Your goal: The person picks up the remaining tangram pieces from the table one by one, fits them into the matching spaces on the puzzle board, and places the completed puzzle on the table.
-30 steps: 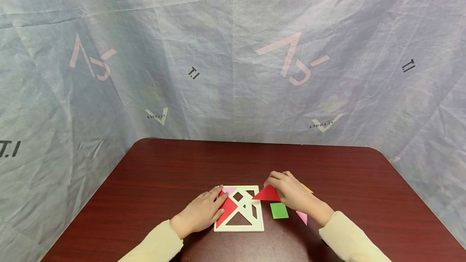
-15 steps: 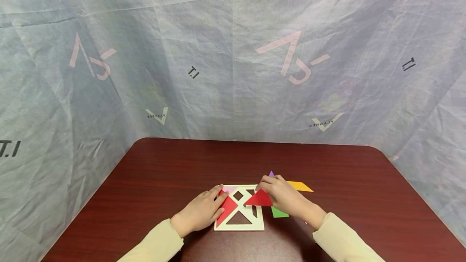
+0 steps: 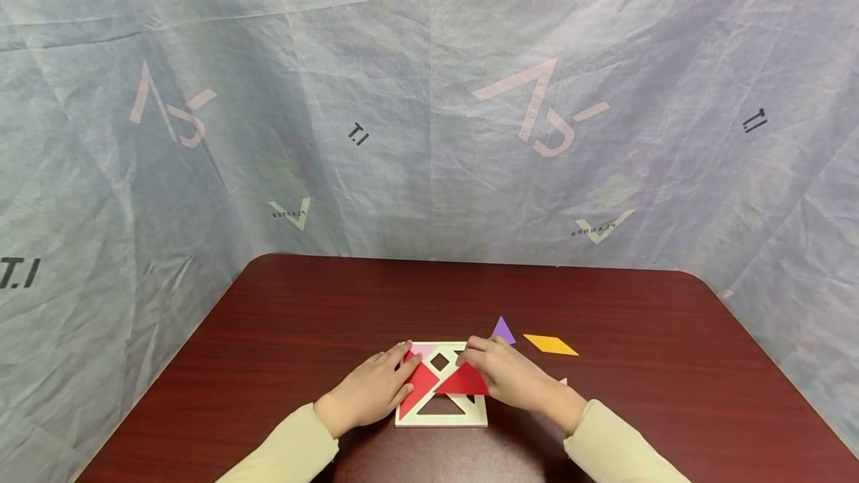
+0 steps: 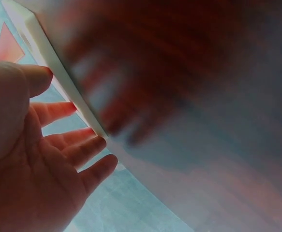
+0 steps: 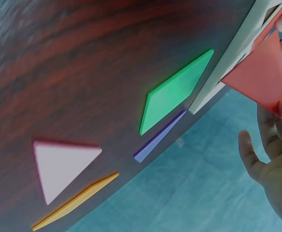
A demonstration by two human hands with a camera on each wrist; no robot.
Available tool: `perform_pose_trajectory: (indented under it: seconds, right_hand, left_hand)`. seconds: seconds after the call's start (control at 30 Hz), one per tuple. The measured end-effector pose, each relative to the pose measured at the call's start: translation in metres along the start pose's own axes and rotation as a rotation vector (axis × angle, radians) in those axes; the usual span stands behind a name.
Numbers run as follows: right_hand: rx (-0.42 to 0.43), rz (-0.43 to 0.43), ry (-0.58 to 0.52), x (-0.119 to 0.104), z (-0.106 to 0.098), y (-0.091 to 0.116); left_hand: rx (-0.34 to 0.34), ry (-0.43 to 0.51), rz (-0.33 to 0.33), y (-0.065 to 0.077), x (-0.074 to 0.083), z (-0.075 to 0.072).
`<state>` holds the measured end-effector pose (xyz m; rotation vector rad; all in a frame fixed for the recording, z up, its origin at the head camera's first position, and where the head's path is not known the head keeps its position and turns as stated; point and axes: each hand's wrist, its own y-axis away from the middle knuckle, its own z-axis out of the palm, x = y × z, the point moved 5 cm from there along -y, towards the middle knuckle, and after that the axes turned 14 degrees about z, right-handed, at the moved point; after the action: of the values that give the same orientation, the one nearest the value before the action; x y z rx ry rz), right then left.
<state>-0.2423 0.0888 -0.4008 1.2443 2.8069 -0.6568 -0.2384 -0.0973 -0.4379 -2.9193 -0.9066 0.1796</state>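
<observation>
A white tangram tray (image 3: 441, 422) lies on the table, with a red triangle (image 3: 420, 384) in its left recess and a pale pink piece (image 3: 424, 349) in the upper left. My left hand (image 3: 367, 393) rests along the tray's left edge, its extended fingers over that red triangle and the rim. Between thumb and fingers my right hand (image 3: 508, 373) pinches a second red triangle (image 3: 461, 382), tilted over the right half of the tray. In the right wrist view the held triangle (image 5: 259, 75) overlaps the tray's edge. Several cut-outs of the tray show the dark tabletop.
Right of the tray lie a purple triangle (image 3: 503, 331), a yellow parallelogram (image 3: 551, 344) and a pink triangle (image 5: 63, 166). A green square (image 5: 177, 92) lies close beside the tray, hidden under my right hand in the head view. A grey printed cloth (image 3: 429, 170) hangs behind the table.
My right hand has moved left and toward me, carrying the red triangle from the tray's right edge to over its middle. The left hand stays where it was.
</observation>
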Motion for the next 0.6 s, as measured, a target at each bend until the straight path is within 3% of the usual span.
perform_pose_trajectory:
  seconds: [0.6]
  right_hand:
    - [-0.036, -0.05, -0.087, -0.019, 0.007, -0.006]
  left_hand:
    - [-0.018, 0.009, -0.015, 0.0, -0.002, 0.001]
